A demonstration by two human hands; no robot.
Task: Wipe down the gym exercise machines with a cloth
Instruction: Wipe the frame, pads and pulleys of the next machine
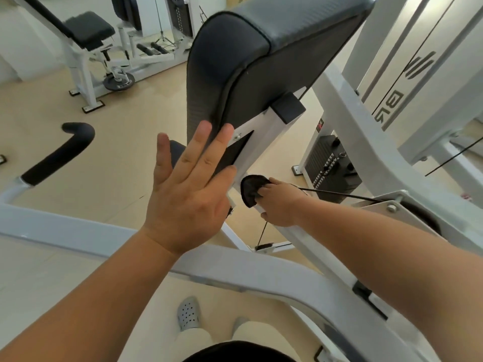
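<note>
A large black back pad [261, 61] on a white frame post [264, 142] fills the middle of the head view. My left hand [188, 189] lies flat with straight fingers against the pad's lower edge. Lower down, my right hand [279, 202] grips a dark cloth [252, 190] and presses it against the white post just under the pad. The cloth is bunched, and part of it is hidden by my fingers.
A white frame bar [130, 246] crosses below my arms. A black padded handle [57, 155] juts out at the left. A weight stack [332, 165] stands at the right behind a thin cable [339, 195]. Another white machine with a black seat [88, 30] stands far left.
</note>
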